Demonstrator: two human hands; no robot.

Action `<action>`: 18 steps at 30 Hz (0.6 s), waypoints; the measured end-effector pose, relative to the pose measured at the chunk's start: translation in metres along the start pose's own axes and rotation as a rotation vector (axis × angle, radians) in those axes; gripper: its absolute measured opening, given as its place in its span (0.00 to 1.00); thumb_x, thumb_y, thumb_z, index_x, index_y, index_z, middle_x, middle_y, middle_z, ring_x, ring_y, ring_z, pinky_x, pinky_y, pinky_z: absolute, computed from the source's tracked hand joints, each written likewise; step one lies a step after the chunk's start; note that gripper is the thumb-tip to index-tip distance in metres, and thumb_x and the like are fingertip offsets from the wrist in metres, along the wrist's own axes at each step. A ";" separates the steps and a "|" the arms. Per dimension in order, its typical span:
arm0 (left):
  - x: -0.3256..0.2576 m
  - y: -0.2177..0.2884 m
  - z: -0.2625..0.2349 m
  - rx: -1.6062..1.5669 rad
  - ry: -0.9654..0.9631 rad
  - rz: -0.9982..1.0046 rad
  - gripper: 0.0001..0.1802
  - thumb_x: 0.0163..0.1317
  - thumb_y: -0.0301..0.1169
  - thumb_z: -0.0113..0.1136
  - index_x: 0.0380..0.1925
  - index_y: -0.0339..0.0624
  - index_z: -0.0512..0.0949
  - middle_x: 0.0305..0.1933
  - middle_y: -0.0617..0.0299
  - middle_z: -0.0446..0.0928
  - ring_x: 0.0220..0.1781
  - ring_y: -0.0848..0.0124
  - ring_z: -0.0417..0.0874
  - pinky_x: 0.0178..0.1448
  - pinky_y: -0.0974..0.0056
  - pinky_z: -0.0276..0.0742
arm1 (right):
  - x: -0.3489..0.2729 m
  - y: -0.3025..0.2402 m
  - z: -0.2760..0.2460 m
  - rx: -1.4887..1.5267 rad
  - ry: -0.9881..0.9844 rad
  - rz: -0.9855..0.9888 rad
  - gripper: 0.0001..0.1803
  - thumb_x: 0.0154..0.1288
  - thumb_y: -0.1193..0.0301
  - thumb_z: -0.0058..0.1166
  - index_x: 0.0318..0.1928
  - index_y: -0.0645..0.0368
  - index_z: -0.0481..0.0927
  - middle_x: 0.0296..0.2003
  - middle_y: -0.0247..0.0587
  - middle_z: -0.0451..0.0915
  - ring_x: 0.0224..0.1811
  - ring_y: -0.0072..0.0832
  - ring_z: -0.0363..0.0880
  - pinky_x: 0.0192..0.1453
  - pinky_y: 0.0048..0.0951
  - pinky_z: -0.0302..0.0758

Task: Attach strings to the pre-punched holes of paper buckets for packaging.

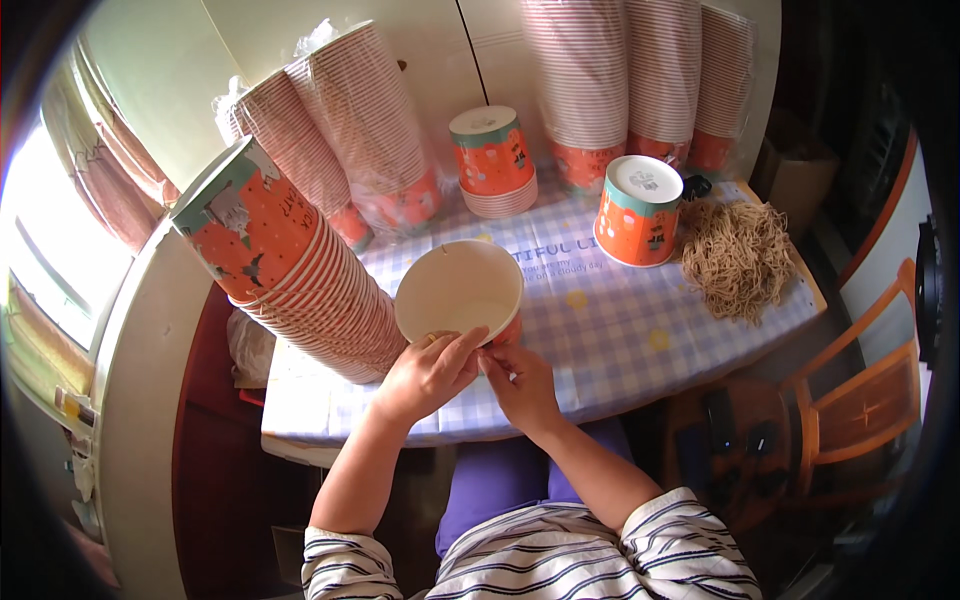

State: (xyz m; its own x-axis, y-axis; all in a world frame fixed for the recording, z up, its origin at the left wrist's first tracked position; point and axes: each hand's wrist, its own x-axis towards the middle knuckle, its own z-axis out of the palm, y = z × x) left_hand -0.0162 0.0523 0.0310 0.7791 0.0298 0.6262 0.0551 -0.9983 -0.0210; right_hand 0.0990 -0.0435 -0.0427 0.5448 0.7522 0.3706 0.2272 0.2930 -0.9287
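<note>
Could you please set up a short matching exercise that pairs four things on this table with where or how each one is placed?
Things:
1. Open paper cup
2. Pile of brown string
3. Upside-down cup
4. Long leaning cup stack

Places or states:
A. Lying tilted along the table's left side
B. Standing alone on its rim, base up, beside the string
C. Held at its rim by the left hand and right hand
D. Heaped loose at the table's right end

Pairs: 1-C, 2-D, 3-B, 4-A
</note>
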 end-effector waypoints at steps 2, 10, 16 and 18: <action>0.000 -0.001 0.001 -0.013 0.017 0.003 0.25 0.52 0.22 0.64 0.52 0.36 0.72 0.30 0.59 0.79 0.34 0.63 0.83 0.41 0.61 0.81 | 0.000 -0.001 -0.001 -0.019 -0.009 0.002 0.07 0.63 0.73 0.57 0.38 0.65 0.80 0.28 0.42 0.81 0.29 0.25 0.80 0.33 0.26 0.74; 0.004 0.003 -0.007 -0.122 0.000 -0.087 0.22 0.51 0.21 0.63 0.49 0.37 0.74 0.32 0.58 0.80 0.35 0.63 0.83 0.40 0.60 0.81 | 0.000 0.006 0.003 -0.004 0.023 -0.048 0.06 0.62 0.74 0.56 0.35 0.65 0.80 0.26 0.46 0.81 0.25 0.32 0.81 0.30 0.29 0.74; 0.010 0.000 -0.018 -0.306 -0.030 -0.257 0.18 0.48 0.24 0.65 0.43 0.37 0.78 0.40 0.52 0.80 0.40 0.55 0.82 0.44 0.58 0.80 | -0.006 -0.002 -0.007 0.030 -0.131 -0.035 0.07 0.62 0.73 0.58 0.40 0.62 0.80 0.31 0.41 0.82 0.33 0.27 0.80 0.39 0.28 0.75; 0.015 0.002 -0.020 -0.327 -0.023 -0.269 0.18 0.48 0.25 0.65 0.42 0.37 0.78 0.42 0.51 0.79 0.43 0.53 0.81 0.46 0.56 0.79 | -0.012 -0.002 -0.008 -0.178 -0.129 -0.264 0.09 0.59 0.73 0.59 0.41 0.59 0.80 0.36 0.39 0.82 0.40 0.35 0.79 0.48 0.34 0.73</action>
State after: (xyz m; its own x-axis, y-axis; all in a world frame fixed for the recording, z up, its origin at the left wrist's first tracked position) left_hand -0.0167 0.0497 0.0560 0.7778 0.2889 0.5581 0.0602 -0.9182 0.3915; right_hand 0.0980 -0.0577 -0.0452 0.3441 0.7362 0.5828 0.4899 0.3887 -0.7803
